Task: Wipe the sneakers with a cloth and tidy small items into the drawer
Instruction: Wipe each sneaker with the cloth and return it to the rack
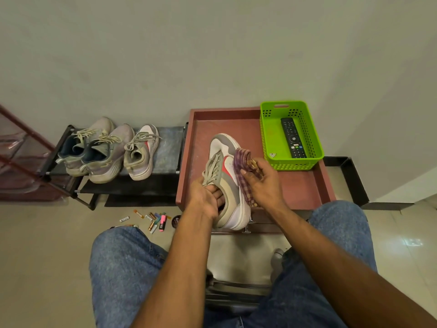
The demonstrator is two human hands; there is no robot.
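A person's left hand [206, 200] is gripping the grey-and-white laced sneaker [225, 183] by its stiff collar above the reddish bench [302, 185], while the right hand [262, 178], just beside that grip, is pinching a soft, limp purple checked cloth [243, 171] against its side.

There is only one view, from the camera on my head. It looks forward and steeply down over my knees [125, 261] toward the wall [212, 55]. My hands come close in at the middle, over the red cabinet top [298, 183]. The wide lens bends the edges, taking in the shoe rack [165, 147] left and floor [47, 245] below.
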